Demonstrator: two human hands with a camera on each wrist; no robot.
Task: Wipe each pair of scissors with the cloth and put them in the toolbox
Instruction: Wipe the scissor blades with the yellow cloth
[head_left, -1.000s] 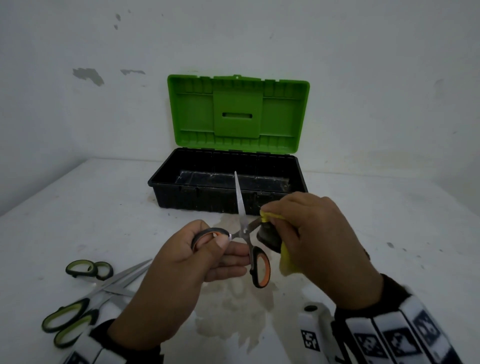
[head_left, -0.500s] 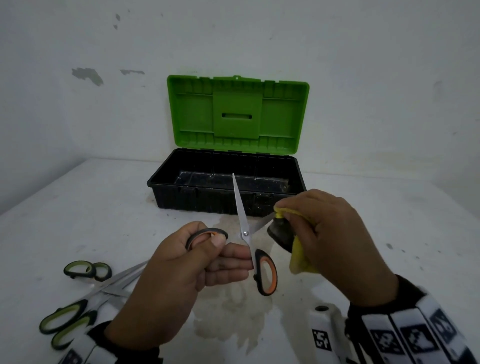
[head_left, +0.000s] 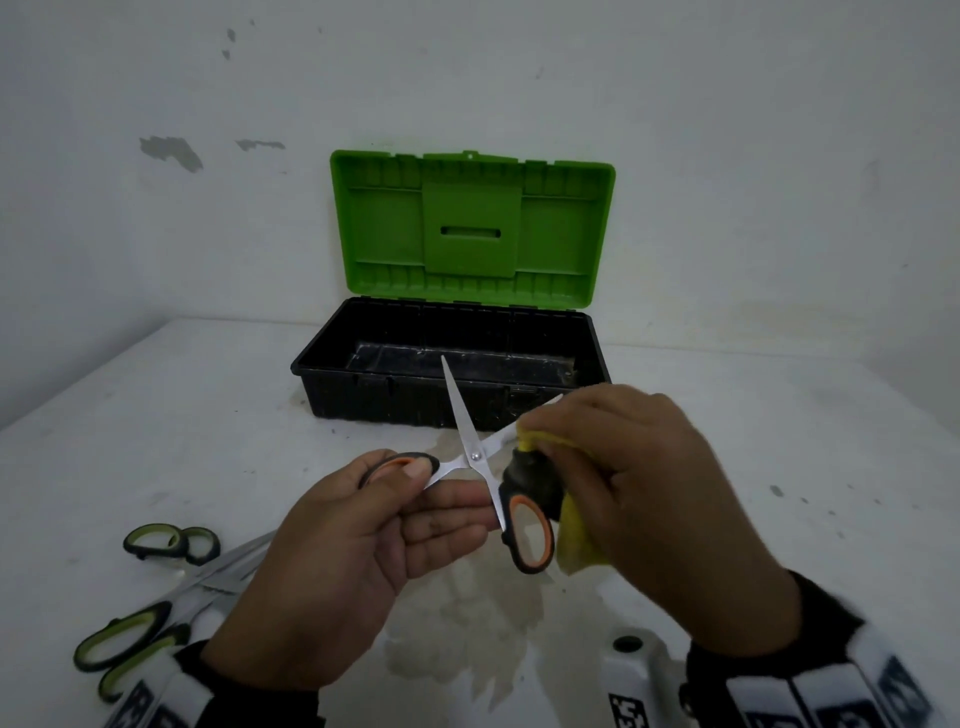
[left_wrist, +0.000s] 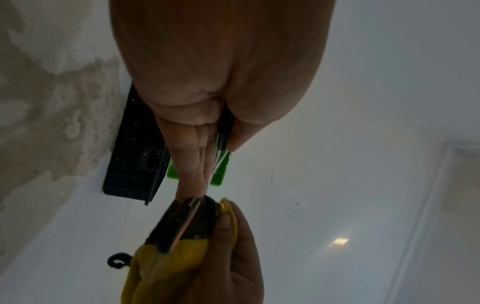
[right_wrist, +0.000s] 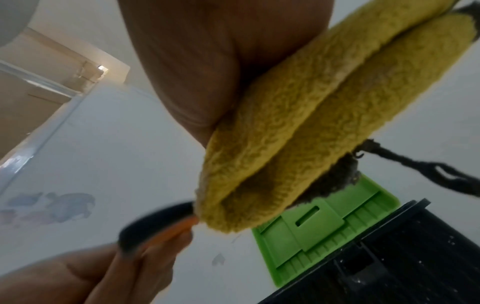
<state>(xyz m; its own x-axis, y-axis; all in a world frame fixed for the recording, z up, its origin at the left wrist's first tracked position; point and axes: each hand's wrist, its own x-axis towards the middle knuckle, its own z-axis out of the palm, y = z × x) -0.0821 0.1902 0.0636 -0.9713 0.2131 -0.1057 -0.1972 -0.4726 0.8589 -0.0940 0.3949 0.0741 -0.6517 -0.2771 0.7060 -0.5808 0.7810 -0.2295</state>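
Orange-and-black scissors (head_left: 475, 457) are held spread open above the table, in front of the toolbox (head_left: 452, 395). My left hand (head_left: 384, 519) pinches their left handle ring (head_left: 397, 462) between thumb and fingers. My right hand (head_left: 639, 483) grips a folded yellow cloth (head_left: 571, 545) with a dark patch, wrapped around the right-pointing blade. The other blade points up toward the box. In the right wrist view the cloth (right_wrist: 298, 123) fills the middle, folded double. The left wrist view shows the blade (left_wrist: 187, 222) running into the cloth (left_wrist: 168, 265).
The black toolbox stands open with its green lid (head_left: 472, 228) upright against the wall. Two pairs of green-handled scissors (head_left: 156, 587) lie on the white table at the lower left. A stained patch (head_left: 467, 639) marks the table (head_left: 779, 467) beneath my hands.
My right hand has slid the cloth outward along the blade, to the right and slightly up. The scissors have tilted a little; the left hand's hold is unchanged.
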